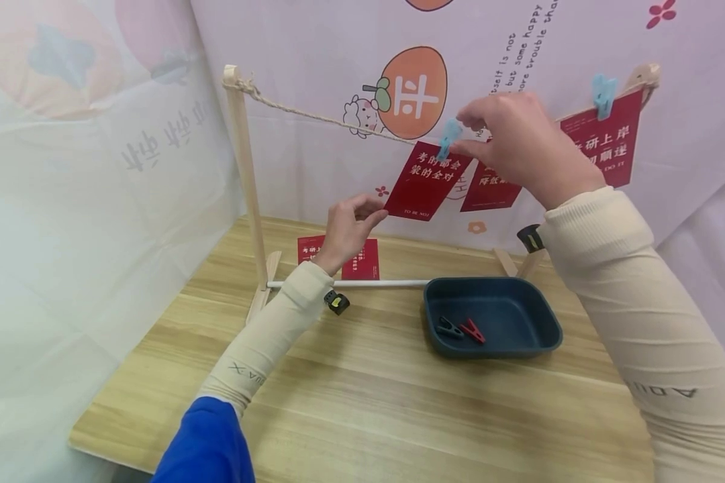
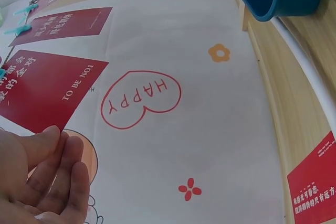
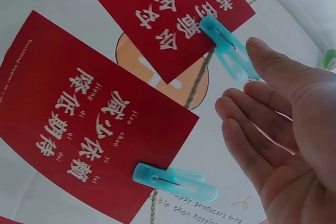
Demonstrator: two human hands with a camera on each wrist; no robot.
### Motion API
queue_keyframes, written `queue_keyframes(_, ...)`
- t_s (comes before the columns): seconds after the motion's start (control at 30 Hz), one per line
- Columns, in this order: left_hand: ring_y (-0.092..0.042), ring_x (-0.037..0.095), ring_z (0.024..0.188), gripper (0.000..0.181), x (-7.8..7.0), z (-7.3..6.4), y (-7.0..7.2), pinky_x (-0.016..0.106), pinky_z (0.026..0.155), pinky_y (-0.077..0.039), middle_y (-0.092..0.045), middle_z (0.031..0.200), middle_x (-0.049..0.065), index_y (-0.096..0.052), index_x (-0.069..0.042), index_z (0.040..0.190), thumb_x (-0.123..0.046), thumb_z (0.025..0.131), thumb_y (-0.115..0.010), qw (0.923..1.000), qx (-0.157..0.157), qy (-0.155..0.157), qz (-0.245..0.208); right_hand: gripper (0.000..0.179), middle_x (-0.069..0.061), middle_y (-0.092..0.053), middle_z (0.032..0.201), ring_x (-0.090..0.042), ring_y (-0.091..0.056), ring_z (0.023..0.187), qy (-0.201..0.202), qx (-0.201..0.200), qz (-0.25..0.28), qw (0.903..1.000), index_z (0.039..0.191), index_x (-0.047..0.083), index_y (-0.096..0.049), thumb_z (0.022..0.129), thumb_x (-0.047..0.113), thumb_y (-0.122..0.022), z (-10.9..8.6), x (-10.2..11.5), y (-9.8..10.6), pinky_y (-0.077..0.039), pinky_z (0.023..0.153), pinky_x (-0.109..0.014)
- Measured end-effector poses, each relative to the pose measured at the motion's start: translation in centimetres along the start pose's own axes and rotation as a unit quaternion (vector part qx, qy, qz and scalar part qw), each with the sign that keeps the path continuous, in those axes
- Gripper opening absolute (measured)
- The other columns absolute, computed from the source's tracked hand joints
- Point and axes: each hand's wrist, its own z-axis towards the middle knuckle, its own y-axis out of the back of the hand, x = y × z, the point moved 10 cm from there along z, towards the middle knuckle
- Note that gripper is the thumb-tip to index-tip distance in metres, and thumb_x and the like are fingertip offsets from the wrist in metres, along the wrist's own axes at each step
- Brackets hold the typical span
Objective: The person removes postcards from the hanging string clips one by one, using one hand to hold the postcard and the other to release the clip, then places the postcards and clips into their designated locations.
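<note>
A red card (image 1: 427,181) with white writing hangs tilted from a twine line, with a light blue clothespin (image 1: 449,139) at its top edge. My left hand (image 1: 352,228) pinches the card's lower left corner between thumb and fingertips, as the left wrist view also shows. Beside the clothespin's handles is my right hand (image 3: 286,124), its thumb and fingers spread apart. The thumb is very close to the clothespin; whether it touches I cannot tell. A second red card (image 3: 89,124) hangs alongside from another light blue clothespin (image 3: 173,180).
Another clipped red card (image 1: 616,144) hangs near the right wooden post. Red cards (image 1: 362,261) lie on the wooden table (image 1: 362,416) behind the left forearm. A dark blue bin (image 1: 495,349) holds a dark clothespin (image 1: 450,327) and a red one (image 1: 472,330). The left post (image 1: 246,181) stands upright.
</note>
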Motion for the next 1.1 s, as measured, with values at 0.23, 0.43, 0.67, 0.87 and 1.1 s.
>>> queue_keyframes(0.23, -0.076, 0.023, 0.098, 0.02, -0.1, 0.1, 0.3, 0.031, 0.091, -0.063, -0.08, 0.112, 0.011, -0.076, -0.005, 0.116, -0.016, 0.1, -0.074, 1.0, -0.003, -0.004, 0.001, 0.057, -0.027, -0.063, 0.145, -0.048, -0.06, 0.133, 0.001, 0.022, -0.024, 0.9995, 0.15, 0.002, -0.057, 0.099, 0.021, -0.076, 0.9, 0.2, 0.1, -0.053, 0.11, -0.061)
queue_keyframes(0.43, -0.075, 0.022, 0.099, 0.019, -0.4, 0.1, 0.5, 0.031, 0.093, -0.063, -0.08, 0.113, 0.011, -0.076, -0.005, 0.117, -0.015, 0.1, -0.074, 1.0, -0.003, -0.001, -0.002, 0.058, -0.028, -0.061, 0.147, -0.051, -0.059, 0.134, -0.005, 0.046, -0.036, 0.9983, 0.15, 0.001, -0.056, 0.1, 0.023, -0.075, 1.4, 0.0, -0.1, -0.052, 0.109, -0.063)
queue_keyframes(0.67, -0.076, 0.022, 0.1, 0.019, -0.5, 0.0, 0.5, 0.031, 0.094, -0.062, -0.08, 0.114, 0.011, -0.076, -0.007, 0.118, -0.015, 0.1, -0.073, 1.0, -0.001, -0.007, -0.003, 0.053, -0.03, -0.065, 0.141, -0.05, -0.062, 0.131, 0.002, 0.054, -0.038, 0.9978, 0.145, -0.002, -0.06, 0.1, 0.02, -0.075, 1.9, -0.1, -0.3, -0.053, 0.108, -0.063)
queue_keyframes(0.87, -0.076, 0.023, 0.102, 0.018, -0.5, -0.1, 0.4, 0.031, 0.095, -0.063, -0.08, 0.114, 0.012, -0.075, -0.006, 0.116, -0.013, 0.1, -0.073, 1.0, 0.001, -0.006, -0.008, 0.049, -0.03, -0.066, 0.138, -0.049, -0.063, 0.128, 0.005, 0.064, -0.037, 0.9973, 0.142, -0.002, -0.062, 0.1, 0.021, -0.075, 2.2, -0.2, -0.3, -0.054, 0.108, -0.062)
queue_keyframes(1.1, -0.077, 0.024, 0.101, 0.017, -0.4, -0.1, 0.3, 0.032, 0.093, -0.063, -0.08, 0.113, 0.012, -0.076, -0.007, 0.115, -0.013, 0.1, -0.073, 1.0, 0.001, -0.005, -0.007, 0.039, -0.026, -0.075, 0.119, -0.041, -0.07, 0.111, 0.011, 0.05, -0.027, 0.9983, 0.12, -0.001, -0.074, 0.095, 0.028, -0.081, 2.6, -0.4, 0.2, -0.06, 0.099, -0.057)
